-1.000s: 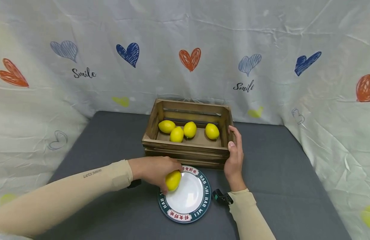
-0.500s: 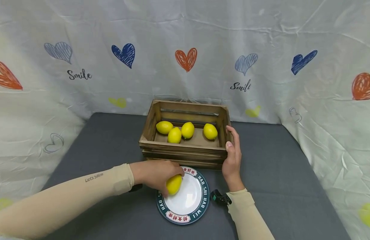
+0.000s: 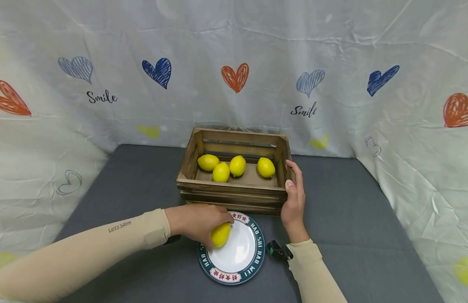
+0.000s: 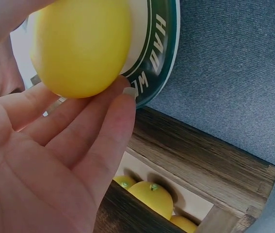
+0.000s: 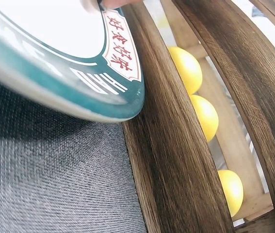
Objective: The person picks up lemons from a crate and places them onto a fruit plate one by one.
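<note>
The left hand, thumb and fingers curled about a smooth, oval yellow lemon, stands over the left part of a round white plate with a dark-green lettered rim (contact between fruit and plate cannot be told). The right hand grips the right end of a slatted brown wooden crate. Good handling probably calls for even finger pressure, the fruit clear of the rim, the crate steadied

There are five yellow lemons, two hands, one plate and one wooden crate.
</note>
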Available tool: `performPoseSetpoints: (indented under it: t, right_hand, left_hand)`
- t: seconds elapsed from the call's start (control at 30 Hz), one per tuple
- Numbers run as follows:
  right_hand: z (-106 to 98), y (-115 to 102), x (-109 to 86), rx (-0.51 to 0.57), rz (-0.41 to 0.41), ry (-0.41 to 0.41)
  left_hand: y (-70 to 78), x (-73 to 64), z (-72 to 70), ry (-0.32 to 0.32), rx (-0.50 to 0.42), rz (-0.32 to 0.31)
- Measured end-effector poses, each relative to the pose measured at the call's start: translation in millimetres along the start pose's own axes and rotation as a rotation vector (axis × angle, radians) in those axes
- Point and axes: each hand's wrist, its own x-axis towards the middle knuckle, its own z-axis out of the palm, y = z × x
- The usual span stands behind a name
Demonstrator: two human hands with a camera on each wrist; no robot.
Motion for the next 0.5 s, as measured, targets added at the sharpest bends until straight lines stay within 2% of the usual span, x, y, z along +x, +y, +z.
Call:
performPoseSetpoints:
  t: [0.5]
  right_hand:
    - [0.5,0.0,-0.6,-0.020,0.007,0.002]
  left_hand:
    - [1.9,1.2,1.5,0.003,0.046,0.017]
